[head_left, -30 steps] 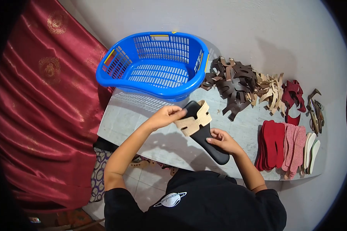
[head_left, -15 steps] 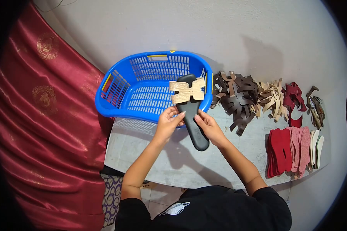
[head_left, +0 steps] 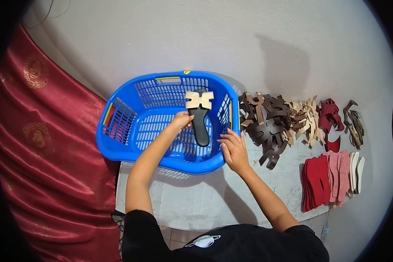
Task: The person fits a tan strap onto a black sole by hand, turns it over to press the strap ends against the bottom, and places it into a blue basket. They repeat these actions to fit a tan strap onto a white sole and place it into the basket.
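Observation:
A black sandal sole (head_left: 200,129) with a cream woven strap (head_left: 199,100) across its upper part is over the inside of the blue basket (head_left: 201,167). My left hand (head_left: 182,121) grips the sole's left edge, just below the strap. Near the basket's right rim is my right hand (head_left: 235,150), its fingers apart and holding nothing. Whether its fingertips touch the rim is hard to tell.
Right of the basket lie dark brown strap pieces (head_left: 266,131), beige ones (head_left: 309,120), red ones (head_left: 329,117) and several brown pieces (head_left: 353,124). Nearer are red (head_left: 315,183), pink (head_left: 339,174) and white soles (head_left: 357,172). A red curtain (head_left: 52,166) hangs at left.
The sandal has moved up and left, further over the basket, in my left hand. My right hand has let go of it and moved beside the right rim.

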A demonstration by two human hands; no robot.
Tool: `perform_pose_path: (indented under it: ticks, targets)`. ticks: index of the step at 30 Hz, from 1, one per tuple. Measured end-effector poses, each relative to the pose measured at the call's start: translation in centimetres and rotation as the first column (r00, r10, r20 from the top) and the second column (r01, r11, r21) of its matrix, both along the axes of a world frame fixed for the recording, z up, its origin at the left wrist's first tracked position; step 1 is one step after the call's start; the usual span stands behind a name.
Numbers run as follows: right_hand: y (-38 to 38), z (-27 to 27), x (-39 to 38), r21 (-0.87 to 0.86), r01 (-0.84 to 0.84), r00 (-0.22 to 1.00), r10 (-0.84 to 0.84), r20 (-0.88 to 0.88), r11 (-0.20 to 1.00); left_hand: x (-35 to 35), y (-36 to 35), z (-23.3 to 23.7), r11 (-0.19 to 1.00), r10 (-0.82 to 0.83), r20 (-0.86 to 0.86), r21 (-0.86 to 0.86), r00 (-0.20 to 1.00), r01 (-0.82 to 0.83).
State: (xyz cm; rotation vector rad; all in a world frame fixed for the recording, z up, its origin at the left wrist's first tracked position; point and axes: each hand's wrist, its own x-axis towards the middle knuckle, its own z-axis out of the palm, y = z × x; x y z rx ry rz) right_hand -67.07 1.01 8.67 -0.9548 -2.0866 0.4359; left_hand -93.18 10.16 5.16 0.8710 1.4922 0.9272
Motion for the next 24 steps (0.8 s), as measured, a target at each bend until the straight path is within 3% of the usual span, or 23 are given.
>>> perform_pose_path:
  ticks: [2,7,12,13,19,22,24]
  targets:
    - [0.0,0.2,0.0,-0.008,0.008,1.0,-0.007,0.003,1.0,-0.6,2.0,-4.2,0.988,-0.059,-0.113,-0.146,0.992,0.042]
    - [0.2,0.0,-0.1,-0.01,0.014,1.0,-0.014,0.001,1.0,-0.7,2.4,-10.2,0.939,-0.159,-0.111,-0.325,0.981,0.115]
    - [0.2,-0.1,-0.1,-0.026,0.02,1.0,-0.02,-0.012,0.999,-1.1,0.9,-13.0,0.933,-0.19,-0.114,-0.332,0.975,0.143]
    - [0.3,-0.2,-0.1,-0.022,0.017,1.0,-0.018,-0.017,1.0,-1.1,0.6,-12.2,0.905,-0.265,-0.069,-0.361,0.962,0.224]
    - [0.4,-0.5,0.0,-0.031,0.012,1.0,-0.013,-0.017,0.999,-0.8,1.0,-15.0,0.944,-0.194,-0.008,-0.273,0.981,0.184]
    - [0.4,-0.5,-0.1,-0.04,0.015,0.999,-0.017,-0.03,0.999,-0.6,1.1,-14.5,0.95,-0.183,-0.091,-0.274,0.979,0.152]
    - [0.4,-0.6,-0.1,-0.036,0.014,0.999,-0.015,-0.037,0.999,-0.4,1.1,-14.3,0.963,-0.071,-0.119,-0.266,0.99,0.037]
